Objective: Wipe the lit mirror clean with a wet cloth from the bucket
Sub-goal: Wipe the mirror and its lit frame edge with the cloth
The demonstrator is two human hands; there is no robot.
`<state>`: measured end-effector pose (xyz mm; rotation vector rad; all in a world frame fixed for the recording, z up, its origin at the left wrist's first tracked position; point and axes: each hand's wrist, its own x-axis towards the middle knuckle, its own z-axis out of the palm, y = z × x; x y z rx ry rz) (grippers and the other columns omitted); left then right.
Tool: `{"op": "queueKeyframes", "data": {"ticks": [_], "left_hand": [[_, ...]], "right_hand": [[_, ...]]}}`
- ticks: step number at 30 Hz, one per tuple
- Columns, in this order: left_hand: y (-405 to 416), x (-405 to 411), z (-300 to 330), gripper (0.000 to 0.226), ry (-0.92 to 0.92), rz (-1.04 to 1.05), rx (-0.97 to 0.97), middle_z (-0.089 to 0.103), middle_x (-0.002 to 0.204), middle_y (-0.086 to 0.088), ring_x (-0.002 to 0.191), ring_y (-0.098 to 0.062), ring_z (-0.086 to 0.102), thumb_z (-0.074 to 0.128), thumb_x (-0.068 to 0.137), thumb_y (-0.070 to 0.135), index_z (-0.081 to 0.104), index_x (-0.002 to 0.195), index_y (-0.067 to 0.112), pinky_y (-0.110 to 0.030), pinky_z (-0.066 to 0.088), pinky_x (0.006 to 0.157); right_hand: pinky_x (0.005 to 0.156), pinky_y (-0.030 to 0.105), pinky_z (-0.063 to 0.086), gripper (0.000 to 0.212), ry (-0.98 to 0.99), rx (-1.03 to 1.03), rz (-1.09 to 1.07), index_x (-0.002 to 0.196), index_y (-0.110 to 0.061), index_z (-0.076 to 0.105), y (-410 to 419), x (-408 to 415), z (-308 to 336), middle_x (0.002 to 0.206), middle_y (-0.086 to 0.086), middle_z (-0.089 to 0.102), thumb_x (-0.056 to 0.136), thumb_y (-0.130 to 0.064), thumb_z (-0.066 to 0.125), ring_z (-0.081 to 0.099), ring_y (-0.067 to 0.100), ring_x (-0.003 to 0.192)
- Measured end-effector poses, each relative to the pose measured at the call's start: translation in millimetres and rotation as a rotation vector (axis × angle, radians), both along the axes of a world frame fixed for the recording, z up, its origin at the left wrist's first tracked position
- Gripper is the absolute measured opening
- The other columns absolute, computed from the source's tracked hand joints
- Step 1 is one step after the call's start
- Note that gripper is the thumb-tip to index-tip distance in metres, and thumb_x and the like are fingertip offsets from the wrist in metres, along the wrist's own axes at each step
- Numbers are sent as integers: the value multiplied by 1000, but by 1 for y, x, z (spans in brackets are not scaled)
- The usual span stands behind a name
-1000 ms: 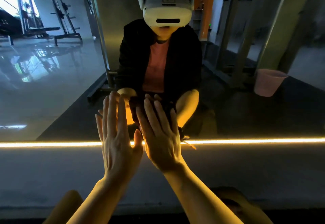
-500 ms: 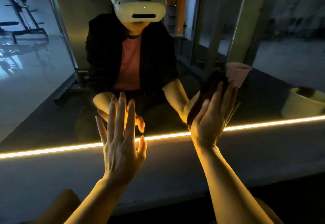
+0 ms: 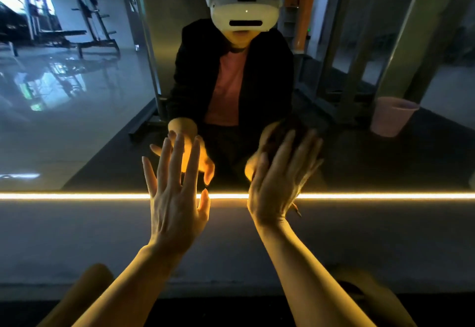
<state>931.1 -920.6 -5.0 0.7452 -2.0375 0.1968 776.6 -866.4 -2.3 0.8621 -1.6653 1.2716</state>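
Note:
The mirror [image 3: 77,126] fills the view, with a glowing amber light strip [image 3: 385,195] across its lower part. My right hand [image 3: 280,183] is flat against the glass just above the strip and presses a dark cloth [image 3: 295,127] to it; the cloth shows above my fingertips and is blurred. My left hand [image 3: 177,198] lies open on the glass to the left, fingers spread, holding nothing. Both hands sit side by side near the middle. The bucket itself is not in direct view.
The mirror reflects a person wearing a white headset, a pink bucket [image 3: 392,116] at the right on a dark floor, metal posts and gym equipment at the left. Below the strip runs the grey lower band of the mirror [image 3: 77,236]. My knees show at the bottom.
My right hand with the cloth swept right and up half a second ago and has now come back left and lower. The left hand stayed flat on the glass. The view turned back left.

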Motion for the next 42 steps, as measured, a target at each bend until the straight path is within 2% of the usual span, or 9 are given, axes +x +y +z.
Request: {"op": "queueKeyframes", "data": {"ticks": [5, 12, 19, 25, 27, 31, 33, 39, 42], "left_hand": [[-12, 32, -4, 110, 4, 31, 71, 8, 163, -14, 152, -28, -1, 83, 64, 3, 20, 154, 7, -69, 7, 115], [-11, 30, -1, 102, 4, -101, 45, 10, 163, -14, 151, -32, 7, 82, 68, 8, 24, 152, 3, -65, 8, 117], [-21, 45, -4, 99, 28, -125, 88, 7, 163, -14, 151, -33, 5, 78, 71, 6, 22, 153, 3, -66, 9, 116], [-30, 77, 9, 107, 34, -116, 169, 10, 164, -11, 152, -26, 5, 85, 68, 10, 23, 155, 10, -63, 8, 117], [-33, 81, 23, 108, 60, -105, 186, 7, 164, -8, 152, -22, 3, 85, 69, 11, 20, 156, 13, -61, 7, 118], [-37, 94, 54, 109, 35, -96, 185, 3, 165, -3, 152, -19, 0, 83, 70, 13, 17, 157, 16, -62, 8, 118], [-43, 107, 72, 109, -19, -93, 133, 5, 165, -5, 152, -23, 3, 84, 69, 14, 18, 156, 15, -64, 15, 116], [-66, 131, 143, 116, -58, -52, -27, 7, 163, -6, 150, -25, 4, 85, 68, 13, 8, 155, 20, -59, 17, 117], [-73, 126, 176, 114, -47, -66, -135, 13, 162, -11, 149, -30, 11, 86, 67, 13, 12, 154, 17, -60, 19, 116]], "right_hand": [[120, 55, 17, 56, 485, 370, 204, 151, -15, 35, -29, 43, -21, 160, 15, 25, 100, -24, 57, 18, 32, 150], [123, 45, 1, 56, -392, -168, 18, 155, -2, 17, -14, 24, 6, 162, 22, 10, 106, -26, 32, 5, 36, 151], [123, 51, 10, 63, 361, 359, 134, 152, -10, 26, -32, 62, -25, 160, 16, 16, 98, -16, 59, 10, 34, 150], [119, 60, 18, 51, -87, -77, 24, 152, -1, 29, -34, 57, 67, 159, 29, 15, 104, -15, 40, 10, 43, 149], [121, 58, 13, 53, 117, 50, 40, 152, -2, 28, -43, 68, 79, 160, 23, 15, 101, -7, 45, 13, 41, 149], [122, 51, 11, 55, 1116, 790, 70, 155, -9, 21, -35, 67, 45, 164, 15, 11, 101, -6, 35, 12, 37, 150], [123, 51, 12, 57, 1252, 879, 72, 155, -11, 24, -22, 42, 63, 164, 14, 13, 100, -6, 36, 12, 36, 151], [113, 56, 33, 48, 292, 71, -30, 151, -23, 37, -16, 20, 196, 154, 19, 19, 103, -19, 46, 24, 40, 143], [108, 56, 36, 47, 151, -74, -61, 152, -18, 33, -40, 53, 218, 151, 17, 20, 105, -20, 39, 29, 39, 139]]}}
